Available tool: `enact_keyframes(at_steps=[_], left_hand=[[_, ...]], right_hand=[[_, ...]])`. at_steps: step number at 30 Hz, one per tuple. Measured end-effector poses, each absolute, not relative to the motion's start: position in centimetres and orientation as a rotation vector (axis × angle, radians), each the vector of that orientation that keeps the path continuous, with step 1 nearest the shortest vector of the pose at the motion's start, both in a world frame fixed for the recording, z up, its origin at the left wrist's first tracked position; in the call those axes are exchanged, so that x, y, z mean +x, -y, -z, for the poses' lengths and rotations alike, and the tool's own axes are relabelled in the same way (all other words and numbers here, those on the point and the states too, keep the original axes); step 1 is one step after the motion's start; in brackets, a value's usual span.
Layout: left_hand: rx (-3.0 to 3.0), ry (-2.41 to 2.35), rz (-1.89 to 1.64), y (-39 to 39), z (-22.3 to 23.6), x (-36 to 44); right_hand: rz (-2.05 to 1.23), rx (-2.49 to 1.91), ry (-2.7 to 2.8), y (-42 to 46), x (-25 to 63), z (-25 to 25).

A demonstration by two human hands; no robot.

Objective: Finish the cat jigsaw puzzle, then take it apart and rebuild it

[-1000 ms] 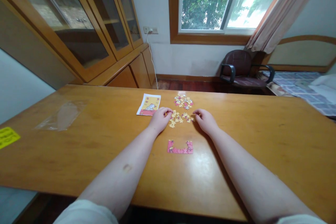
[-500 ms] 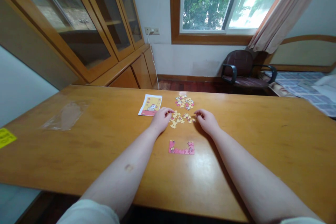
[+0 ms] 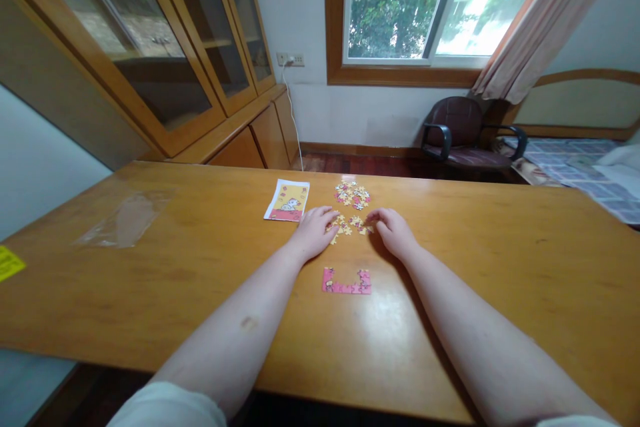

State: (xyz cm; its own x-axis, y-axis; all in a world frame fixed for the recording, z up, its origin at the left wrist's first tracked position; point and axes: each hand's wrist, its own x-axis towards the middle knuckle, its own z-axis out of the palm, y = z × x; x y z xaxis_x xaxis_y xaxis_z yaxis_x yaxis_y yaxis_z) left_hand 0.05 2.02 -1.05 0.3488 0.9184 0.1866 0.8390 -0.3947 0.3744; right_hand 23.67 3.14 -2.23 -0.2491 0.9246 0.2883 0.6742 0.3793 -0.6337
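My left hand [image 3: 314, 232] lies on the wooden table [image 3: 200, 280] with its fingers stretched over the left side of a small heap of loose yellow puzzle pieces [image 3: 350, 225]. On the heap's right side my right hand [image 3: 393, 230] rests with its fingers curled, the tips touching the pieces. What those fingers hold, if anything, is hidden. A joined pink U-shaped strip of puzzle border [image 3: 347, 281] lies nearer to me, between my forearms. A second heap of mixed pink and yellow pieces [image 3: 353, 194] sits just beyond my hands.
A yellow and white picture card [image 3: 287, 201] lies left of the heaps. A clear plastic bag [image 3: 125, 219] lies at the table's left, a yellow note [image 3: 7, 262] at its left edge. Wooden cabinets stand on the left, a dark armchair [image 3: 463, 133] under the window.
My left hand has slid right onto the yellow pieces and its fingers have flattened out. The right hand has shifted slightly left along the heap.
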Motion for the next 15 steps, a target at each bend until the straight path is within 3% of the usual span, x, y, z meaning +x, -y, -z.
enact_keyframes(at_steps=[7,15], left_hand=[[2.440,-1.581,-0.166,-1.0,1.2,0.9],[2.492,-1.462,-0.199,-1.2,1.6,0.8]], right_hand=[[-0.495,-1.253,2.325,-2.4,23.0,1.8],[-0.543,-1.132,2.388,-2.1,22.7,1.3]])
